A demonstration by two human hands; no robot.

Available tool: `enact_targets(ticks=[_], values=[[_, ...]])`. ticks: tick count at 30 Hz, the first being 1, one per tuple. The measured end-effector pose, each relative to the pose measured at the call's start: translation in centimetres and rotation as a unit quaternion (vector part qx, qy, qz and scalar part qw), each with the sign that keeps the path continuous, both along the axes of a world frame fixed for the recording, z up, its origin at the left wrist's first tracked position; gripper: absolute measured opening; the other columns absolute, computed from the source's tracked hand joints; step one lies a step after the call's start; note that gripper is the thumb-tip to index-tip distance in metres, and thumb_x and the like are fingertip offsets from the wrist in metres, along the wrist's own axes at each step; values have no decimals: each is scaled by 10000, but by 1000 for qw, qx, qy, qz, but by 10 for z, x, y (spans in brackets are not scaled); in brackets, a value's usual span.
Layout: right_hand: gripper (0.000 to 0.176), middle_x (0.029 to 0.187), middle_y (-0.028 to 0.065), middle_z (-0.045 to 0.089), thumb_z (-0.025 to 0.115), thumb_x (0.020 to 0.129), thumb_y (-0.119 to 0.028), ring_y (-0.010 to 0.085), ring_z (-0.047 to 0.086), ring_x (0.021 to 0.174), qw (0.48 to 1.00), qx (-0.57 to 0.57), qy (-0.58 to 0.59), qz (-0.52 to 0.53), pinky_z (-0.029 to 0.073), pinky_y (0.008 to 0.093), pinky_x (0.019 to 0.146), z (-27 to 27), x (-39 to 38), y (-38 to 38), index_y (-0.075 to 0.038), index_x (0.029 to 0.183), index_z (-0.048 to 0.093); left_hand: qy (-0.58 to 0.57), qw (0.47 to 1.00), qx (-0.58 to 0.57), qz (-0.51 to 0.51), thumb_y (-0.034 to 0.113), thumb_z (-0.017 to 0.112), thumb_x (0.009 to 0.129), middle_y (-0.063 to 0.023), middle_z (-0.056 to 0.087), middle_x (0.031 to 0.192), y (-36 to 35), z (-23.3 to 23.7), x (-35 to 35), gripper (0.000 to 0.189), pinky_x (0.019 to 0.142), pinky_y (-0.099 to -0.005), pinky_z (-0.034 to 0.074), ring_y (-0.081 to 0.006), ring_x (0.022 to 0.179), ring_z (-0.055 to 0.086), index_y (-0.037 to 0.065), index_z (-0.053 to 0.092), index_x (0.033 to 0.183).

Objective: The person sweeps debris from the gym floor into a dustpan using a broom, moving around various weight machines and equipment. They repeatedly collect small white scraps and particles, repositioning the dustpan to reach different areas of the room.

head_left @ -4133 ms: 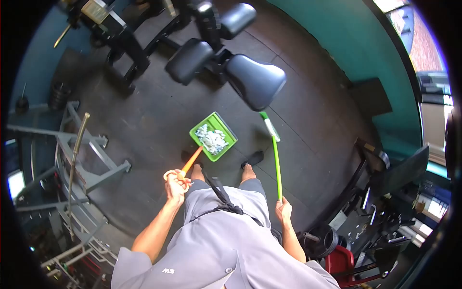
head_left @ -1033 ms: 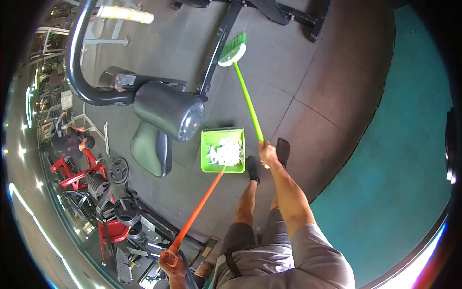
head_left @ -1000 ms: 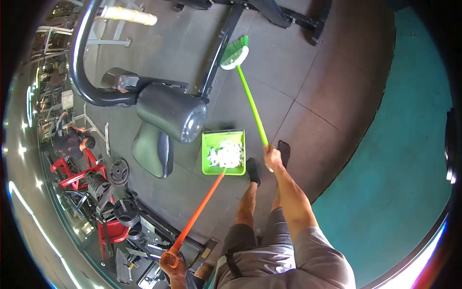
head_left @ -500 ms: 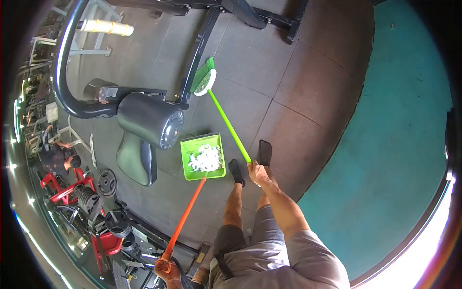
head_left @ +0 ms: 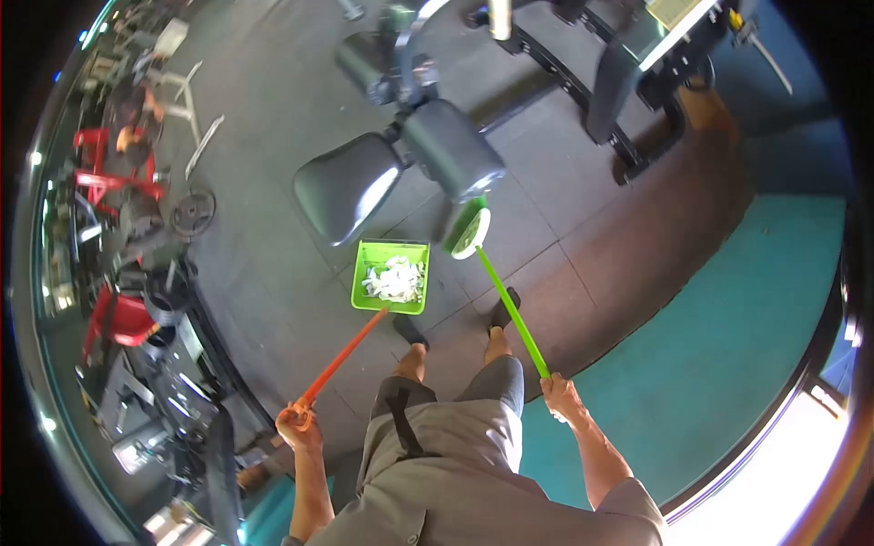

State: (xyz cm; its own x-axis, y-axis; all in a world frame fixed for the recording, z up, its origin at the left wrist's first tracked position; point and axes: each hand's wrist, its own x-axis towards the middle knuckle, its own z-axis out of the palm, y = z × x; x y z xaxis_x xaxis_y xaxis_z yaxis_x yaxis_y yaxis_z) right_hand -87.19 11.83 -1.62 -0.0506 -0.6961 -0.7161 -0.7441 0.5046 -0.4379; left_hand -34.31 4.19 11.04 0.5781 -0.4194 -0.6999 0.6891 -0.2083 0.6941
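Note:
My left hand (head_left: 299, 428) is wrapped round the top of an orange handle that runs down to a green dustpan (head_left: 358, 289). The pan rests on the dark floor with a heap of crumpled white scraps (head_left: 397, 280) in it. My right hand (head_left: 562, 399) grips the green stick of a broom (head_left: 512, 308). The broom's white-topped head with green bristles lies on the floor right of the dustpan, apart from it and close under a padded roller. Part of the bristles is hidden there.
A gym machine with a black padded seat (head_left: 346, 187) and roller (head_left: 452, 150) stands just beyond the dustpan. Another black frame (head_left: 583, 100) is at the upper right. Red racks and a weight plate (head_left: 193, 213) are at left, with a person (head_left: 132, 114) nearby. Teal flooring (head_left: 710, 364) lies right.
The view has turned and shifted, so the machine now appears higher and further right. The broom head sits nearer the dustpan. Both hands keep their holds.

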Motion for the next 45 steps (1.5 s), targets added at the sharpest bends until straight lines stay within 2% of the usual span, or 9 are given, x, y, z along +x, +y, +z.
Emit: enact_targets(ticks=[4,7,12,21,30,36,39,42,45], values=[[369,845,319,610,494,881,-314,474,598,848,994,62,62,59,474,545,771,30,68,-56,45,916,570,0,997,-5,75,161,443,764,-203,565,915,26,-21,59,300,524,-298,510,-340,723,599,-6,426,1012],[366,801,302,608,519,865,-298,486,596,789,988,31,70,133,492,529,691,30,124,-94,55,919,598,-5,992,-2,124,163,458,765,-184,583,917,50,-34,90,272,528,-300,487,-315,719,601,12,451,992],[407,894,288,620,518,858,-344,462,601,865,975,78,109,175,477,526,765,56,252,-167,42,943,615,-20,981,5,190,191,489,780,-154,595,911,73,-25,156,228,581,-296,458,-278,734,607,51,479,960],[350,825,250,634,572,831,-348,439,615,803,988,-51,88,114,475,518,709,67,402,-263,-7,899,610,-66,977,-8,204,207,519,815,-134,590,893,8,-6,263,179,573,-286,459,-244,737,603,67,502,926],[385,806,259,619,586,811,-280,437,617,746,985,-128,41,105,464,520,686,-1,504,-450,-4,1025,422,-93,983,-21,158,219,487,827,-196,607,908,-186,-1,378,226,565,-300,505,-266,722,611,43,521,965],[342,783,257,614,582,809,-215,428,623,725,998,-36,-11,-54,480,485,649,-8,551,-572,-3,1020,415,-71,995,-53,35,232,509,819,-212,599,904,-361,8,407,263,543,-326,510,-277,682,600,24,513,981],[412,839,301,610,582,812,-235,472,604,802,992,-86,17,-87,475,527,729,3,550,-586,5,1071,371,-43,995,-86,-28,219,489,834,-204,593,891,-443,11,419,246,550,-340,507,-272,648,587,31,508,992],[377,816,308,607,559,807,-203,477,607,779,982,-94,42,-159,486,518,713,-40,535,-609,-1,1064,370,-36,991,-72,-109,222,439,855,-208,588,889,-533,-23,414,239,558,-371,503,-275,643,587,40,505,994],[353,801,313,603,534,799,-182,485,605,748,964,-94,86,-235,500,505,669,-20,539,-629,3,1052,370,-21,974,-85,-209,226,426,858,-205,587,887,-608,-29,419,241,554,-375,498,-274,643,587,37,498,990]])
